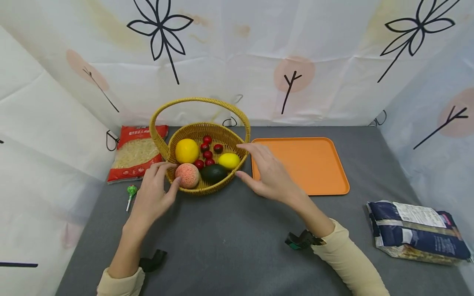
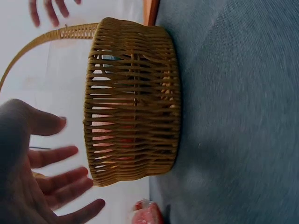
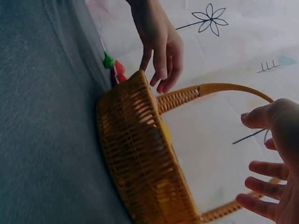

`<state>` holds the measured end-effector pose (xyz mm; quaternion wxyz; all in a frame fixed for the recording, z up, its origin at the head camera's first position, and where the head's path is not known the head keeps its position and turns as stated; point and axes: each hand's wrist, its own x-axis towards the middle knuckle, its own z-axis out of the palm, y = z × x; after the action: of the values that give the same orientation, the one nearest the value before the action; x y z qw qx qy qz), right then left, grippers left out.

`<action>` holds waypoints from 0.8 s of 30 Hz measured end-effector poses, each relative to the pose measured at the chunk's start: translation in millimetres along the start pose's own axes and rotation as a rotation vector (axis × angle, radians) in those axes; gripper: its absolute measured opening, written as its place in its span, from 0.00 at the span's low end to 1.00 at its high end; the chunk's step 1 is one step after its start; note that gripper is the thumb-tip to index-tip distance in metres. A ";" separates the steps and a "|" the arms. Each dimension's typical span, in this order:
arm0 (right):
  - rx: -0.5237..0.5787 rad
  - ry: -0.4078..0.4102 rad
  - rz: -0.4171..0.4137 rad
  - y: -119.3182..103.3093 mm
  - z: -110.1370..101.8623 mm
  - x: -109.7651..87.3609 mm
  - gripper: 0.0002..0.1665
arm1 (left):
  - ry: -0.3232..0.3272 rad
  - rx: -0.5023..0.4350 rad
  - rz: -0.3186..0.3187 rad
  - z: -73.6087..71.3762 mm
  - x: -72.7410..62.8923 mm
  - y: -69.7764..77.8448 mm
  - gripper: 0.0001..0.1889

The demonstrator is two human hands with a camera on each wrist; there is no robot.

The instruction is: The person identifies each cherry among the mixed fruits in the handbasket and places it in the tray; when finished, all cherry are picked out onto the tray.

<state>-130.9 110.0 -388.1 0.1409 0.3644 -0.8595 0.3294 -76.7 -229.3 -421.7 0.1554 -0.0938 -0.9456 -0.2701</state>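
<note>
A yellow wicker basket (image 1: 207, 190) with a tall hoop handle (image 1: 200, 100) stands on the grey table. Inside lie a peach (image 1: 187, 176), a round yellow fruit (image 1: 187, 151), a lemon (image 1: 229, 161), an avocado (image 1: 214, 174) and several dark red cherries (image 1: 207, 155). My left hand (image 1: 154, 197) hovers at the basket's left rim beside the peach, fingers loosely bent and apart from the thumb. My right hand (image 1: 268, 174) is at the right rim near the lemon, fingers spread. In the wrist views neither hand grips anything.
An orange tray (image 1: 301, 164) lies right of the basket. A red bag of pasta (image 1: 135, 154) is at the back left, with a green lollipop (image 1: 131, 191) in front of it. A dark blue package (image 1: 418, 232) lies at the far right. Patterned cloth walls the table's back and sides.
</note>
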 end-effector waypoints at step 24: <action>0.365 -0.321 0.401 42.5 103.3 137.0 0.20 | -0.040 -0.313 -0.307 13.4 -5.1 -15.6 0.26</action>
<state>-256.9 -10.2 -418.5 -0.1322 0.2542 -0.8522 0.4378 -79.3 -235.6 -441.7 0.0771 0.0231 -0.8983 -0.4320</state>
